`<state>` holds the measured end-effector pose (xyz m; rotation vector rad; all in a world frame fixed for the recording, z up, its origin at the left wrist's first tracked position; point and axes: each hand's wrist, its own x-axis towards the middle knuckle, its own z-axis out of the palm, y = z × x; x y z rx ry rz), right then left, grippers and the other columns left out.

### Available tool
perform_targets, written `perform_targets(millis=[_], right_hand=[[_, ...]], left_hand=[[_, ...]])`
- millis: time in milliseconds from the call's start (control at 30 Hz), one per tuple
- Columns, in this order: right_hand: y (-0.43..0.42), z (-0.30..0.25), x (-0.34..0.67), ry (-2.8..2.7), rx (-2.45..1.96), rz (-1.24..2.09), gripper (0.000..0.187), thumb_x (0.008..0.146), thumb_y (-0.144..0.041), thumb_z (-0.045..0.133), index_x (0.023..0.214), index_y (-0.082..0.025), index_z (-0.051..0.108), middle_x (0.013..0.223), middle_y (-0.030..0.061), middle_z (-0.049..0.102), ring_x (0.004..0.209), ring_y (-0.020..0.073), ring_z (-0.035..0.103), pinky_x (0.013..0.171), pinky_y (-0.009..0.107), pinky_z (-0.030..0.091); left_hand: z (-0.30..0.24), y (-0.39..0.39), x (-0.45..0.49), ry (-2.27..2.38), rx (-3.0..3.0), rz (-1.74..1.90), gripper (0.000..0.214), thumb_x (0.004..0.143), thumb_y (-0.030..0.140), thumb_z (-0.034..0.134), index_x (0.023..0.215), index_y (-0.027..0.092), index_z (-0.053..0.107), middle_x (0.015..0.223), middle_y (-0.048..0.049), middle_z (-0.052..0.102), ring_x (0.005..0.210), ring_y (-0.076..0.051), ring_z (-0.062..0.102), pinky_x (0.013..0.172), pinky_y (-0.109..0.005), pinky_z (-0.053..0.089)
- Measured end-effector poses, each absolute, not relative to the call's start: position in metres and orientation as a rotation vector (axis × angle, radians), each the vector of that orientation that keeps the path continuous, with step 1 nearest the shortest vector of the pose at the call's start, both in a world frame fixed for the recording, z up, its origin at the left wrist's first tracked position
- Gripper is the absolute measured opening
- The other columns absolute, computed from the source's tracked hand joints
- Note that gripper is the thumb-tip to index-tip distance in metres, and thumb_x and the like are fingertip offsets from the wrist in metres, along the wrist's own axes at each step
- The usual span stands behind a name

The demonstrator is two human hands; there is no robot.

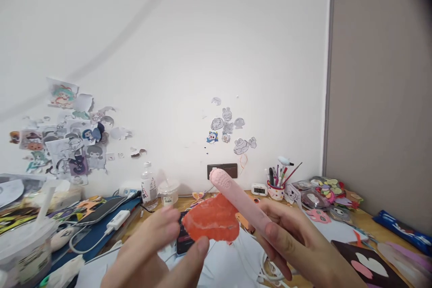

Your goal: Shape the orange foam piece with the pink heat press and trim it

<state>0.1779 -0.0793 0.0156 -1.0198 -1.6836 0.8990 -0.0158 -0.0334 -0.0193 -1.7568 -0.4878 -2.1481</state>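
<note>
In the head view my left hand [155,249] is at the lower middle, its thumb against the lower edge of a flat red cutout [211,220] with a ragged outline and paler streaks. Its other fingers bend at the cutout's left side, slightly blurred. My right hand [297,243] grips a pink stick [243,200] with a rounded, bumpy end, thumb in front and fingers behind. The stick slants up to the left and overlaps the cutout's upper right edge. Whether the two touch I cannot tell. A dark phone [184,238] lies partly hidden behind the cutout.
White sheets [229,261] and a white cable [268,270] lie below my hands. A bottle [149,186] and lidded cup [168,192] stand at the back, a pen cup [276,190] and clock [259,189] further right. Another drink cup [27,252] stands near left.
</note>
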Motion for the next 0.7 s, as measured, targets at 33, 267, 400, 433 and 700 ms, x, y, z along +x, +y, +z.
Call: perform_targets(millis=[33,267,400,433,700], right_hand=[[-0.08,0.016,0.177,-1.679,-1.033,0.882,0.04,0.085,-0.058,0.042,0.076,-0.018,0.046,0.058,-0.0061,0.039,0.043,0.0044,0.034,0.042,0.018,0.029],[-0.076,0.021,0.171,-1.723,-1.12,0.711,0.04,0.089,-0.055,0.036,0.08,-0.018,0.049,0.064,-0.0041,0.038,0.05,0.0076,0.038,0.046,0.021,0.031],[-0.072,0.02,0.17,-1.728,-1.095,0.776,0.042,0.089,-0.056,0.035,0.077,-0.018,0.047,0.062,-0.0051,0.038,0.047,0.0061,0.038,0.046,0.021,0.031],[-0.071,0.02,0.17,-1.731,-1.077,0.818,0.043,0.089,-0.056,0.034,0.076,-0.017,0.047,0.062,-0.0051,0.039,0.046,0.0057,0.038,0.046,0.021,0.031],[-0.062,0.013,0.173,-1.644,-0.856,1.165,0.046,0.091,-0.057,0.027,0.082,-0.016,0.047,0.062,-0.004,0.046,0.045,0.0061,0.04,0.05,0.023,0.034]], left_hand=[[-0.01,-0.036,-0.014,-0.524,-1.831,-2.231,0.043,0.064,0.003,0.07,0.09,0.037,0.068,0.098,0.0013,0.057,0.09,-0.019,0.06,0.087,-0.034,0.052],[0.011,-0.039,-0.022,-1.024,-2.435,-2.826,0.033,0.077,0.031,0.066,0.108,0.028,0.055,0.088,-0.0008,0.067,0.082,-0.017,0.065,0.069,-0.022,0.055],[0.01,-0.03,-0.026,-1.376,-2.528,-2.736,0.019,0.075,0.038,0.067,0.078,0.02,0.062,0.075,-0.001,0.068,0.069,-0.015,0.064,0.056,-0.017,0.052],[0.01,-0.029,-0.026,-1.393,-2.534,-2.748,0.019,0.074,0.038,0.067,0.075,0.019,0.063,0.073,-0.001,0.068,0.069,-0.014,0.064,0.056,-0.016,0.052],[0.007,-0.026,-0.025,-1.387,-2.432,-2.853,0.019,0.073,0.037,0.069,0.073,0.019,0.063,0.064,0.0021,0.063,0.064,-0.011,0.059,0.057,-0.015,0.049]])
